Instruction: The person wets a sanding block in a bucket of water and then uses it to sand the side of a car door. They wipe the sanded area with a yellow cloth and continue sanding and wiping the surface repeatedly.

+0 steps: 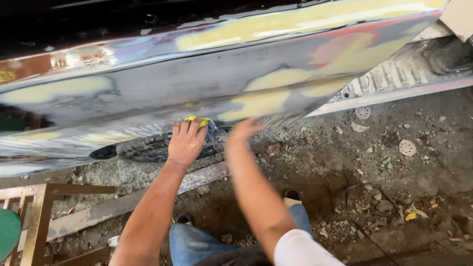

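A long car body panel (197, 83) fills the upper view, sanded grey with yellow filler patches. My left hand (186, 143) presses a yellow sanding pad with a bluish cloth (203, 121) against the panel's lower edge. My right hand (245, 129) is blurred just to the right of it, flat against the same lower edge, fingers stretched and holding nothing that I can see. My knees in blue jeans (197, 244) are at the bottom.
A wooden stool frame (37, 212) with a green seat stands at the lower left. Round sanding discs (407, 147) and debris lie on the dirt floor at right. A ribbed sill (389, 79) shows at the upper right. A metal strip (123, 202) lies on the ground.
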